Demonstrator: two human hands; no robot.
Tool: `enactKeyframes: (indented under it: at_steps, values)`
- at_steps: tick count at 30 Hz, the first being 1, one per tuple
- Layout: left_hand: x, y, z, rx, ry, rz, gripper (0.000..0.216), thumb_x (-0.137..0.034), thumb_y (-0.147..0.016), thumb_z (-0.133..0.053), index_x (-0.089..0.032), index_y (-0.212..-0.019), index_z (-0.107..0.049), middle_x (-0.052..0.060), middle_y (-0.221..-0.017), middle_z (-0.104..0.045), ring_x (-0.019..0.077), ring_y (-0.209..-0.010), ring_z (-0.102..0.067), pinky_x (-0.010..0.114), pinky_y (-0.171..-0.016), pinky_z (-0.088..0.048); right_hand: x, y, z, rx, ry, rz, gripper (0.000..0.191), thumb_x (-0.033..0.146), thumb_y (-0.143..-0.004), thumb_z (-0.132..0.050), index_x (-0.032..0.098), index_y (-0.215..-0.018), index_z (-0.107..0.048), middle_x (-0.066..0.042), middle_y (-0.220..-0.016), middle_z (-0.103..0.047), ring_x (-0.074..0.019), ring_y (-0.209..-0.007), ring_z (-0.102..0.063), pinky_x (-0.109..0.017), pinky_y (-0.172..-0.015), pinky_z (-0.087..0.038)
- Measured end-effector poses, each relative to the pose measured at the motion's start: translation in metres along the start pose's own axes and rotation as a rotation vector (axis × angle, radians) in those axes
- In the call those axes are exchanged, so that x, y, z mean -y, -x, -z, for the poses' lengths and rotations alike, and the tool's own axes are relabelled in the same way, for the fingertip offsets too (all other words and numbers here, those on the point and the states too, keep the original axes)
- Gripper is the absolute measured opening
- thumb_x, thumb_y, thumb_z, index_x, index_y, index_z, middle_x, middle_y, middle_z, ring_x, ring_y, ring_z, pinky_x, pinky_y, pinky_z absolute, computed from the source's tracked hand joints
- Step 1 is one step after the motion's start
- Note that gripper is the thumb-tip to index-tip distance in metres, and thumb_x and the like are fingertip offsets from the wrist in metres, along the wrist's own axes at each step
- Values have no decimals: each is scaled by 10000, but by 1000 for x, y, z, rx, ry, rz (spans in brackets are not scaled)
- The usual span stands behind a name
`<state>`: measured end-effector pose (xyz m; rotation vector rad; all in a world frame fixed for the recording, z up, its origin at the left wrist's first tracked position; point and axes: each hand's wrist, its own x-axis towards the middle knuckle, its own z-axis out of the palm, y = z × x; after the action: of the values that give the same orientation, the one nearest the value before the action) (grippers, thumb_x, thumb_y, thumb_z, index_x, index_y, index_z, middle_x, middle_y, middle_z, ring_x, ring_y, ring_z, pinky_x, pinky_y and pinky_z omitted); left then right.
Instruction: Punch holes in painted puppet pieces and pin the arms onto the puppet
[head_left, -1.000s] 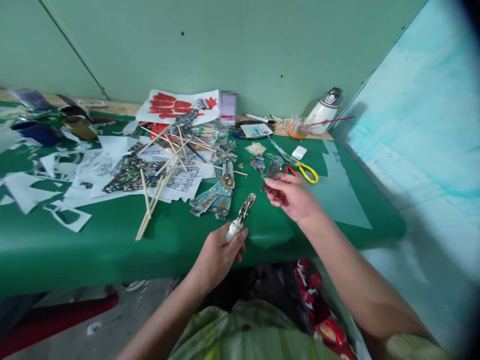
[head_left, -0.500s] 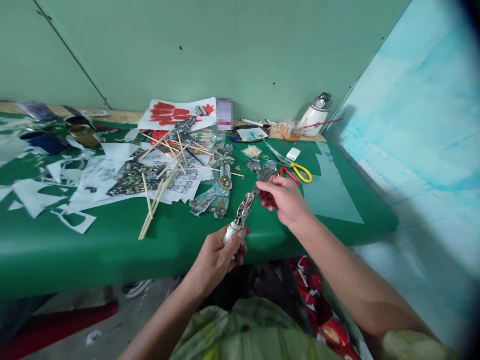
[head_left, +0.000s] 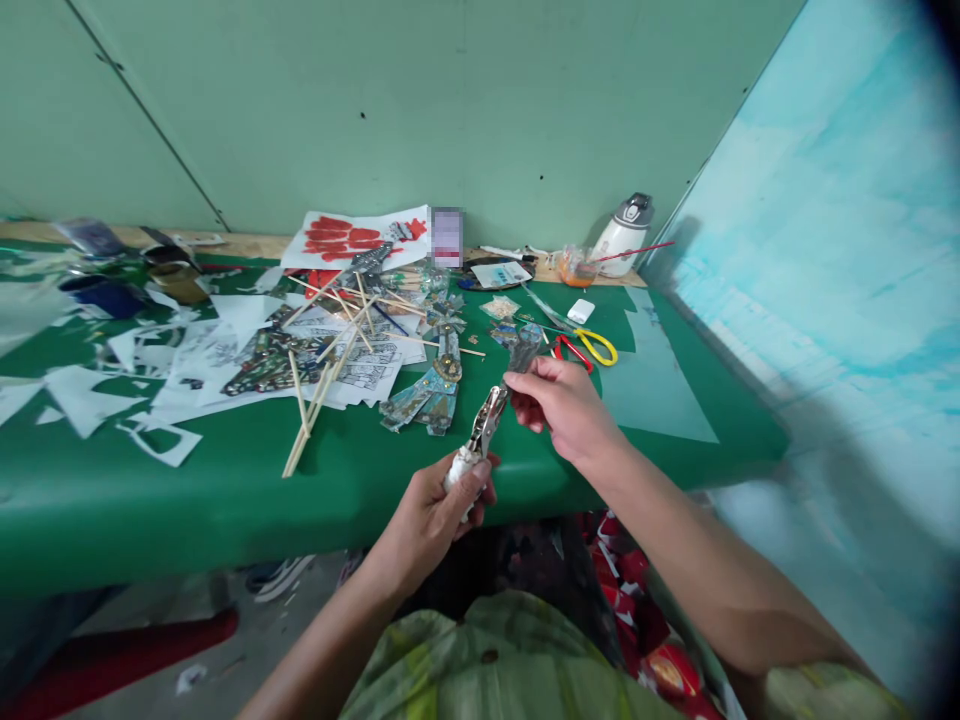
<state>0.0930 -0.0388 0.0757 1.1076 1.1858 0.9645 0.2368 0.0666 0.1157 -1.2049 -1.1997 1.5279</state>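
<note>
My left hand is closed round the white handles of a metal hole punch, whose jaws point up and to the right. My right hand pinches a small grey-blue cutout piece and holds its lower end at the punch's jaws. Both hands hover over the front edge of the green table. Just left of them lies a blue and gold paper puppet figure.
Bamboo sticks, printed sheets and white paper offcuts cover the table's left half. Yellow scissors and a red-handled tool lie behind my right hand. A white bottle and a small cup stand at the back wall.
My right hand has brought the cutout piece down and left to the punch's jaws. My left hand has tilted the punch up toward it. The view has shifted slightly.
</note>
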Motion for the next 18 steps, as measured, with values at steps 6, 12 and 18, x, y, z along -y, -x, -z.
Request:
enactKeyframes:
  at_steps: [6,12,18]
  values:
    - [3,1,3,-8,-96,-25,405,-545,-886,-487,-150,-825,-546,30,-735,-550,91,-594,-455,205,-504,-333,-1,6,-3,-16,-4,3,156,274,-687,-651,181,-651,-531,32,-504,-535,-74,-377,-478,-219,-343,-248]
    - [6,1,7,-23,-128,-6,407,-557,-887,-481,-158,-835,-542,19,-726,-544,87,-596,-441,216,-552,-361,-6,7,-3,19,-60,-9,181,296,-681,-668,179,-648,-535,32,-499,-526,-82,-382,-486,-215,-339,-250]
    - [6,2,8,-19,-120,11,400,-554,-883,-490,-160,-841,-550,16,-715,-546,89,-600,-448,218,-566,-371,-6,7,-3,9,-73,-27,182,293,-674,-676,179,-646,-537,28,-495,-530,-88,-382,-491,-214,-337,-248]
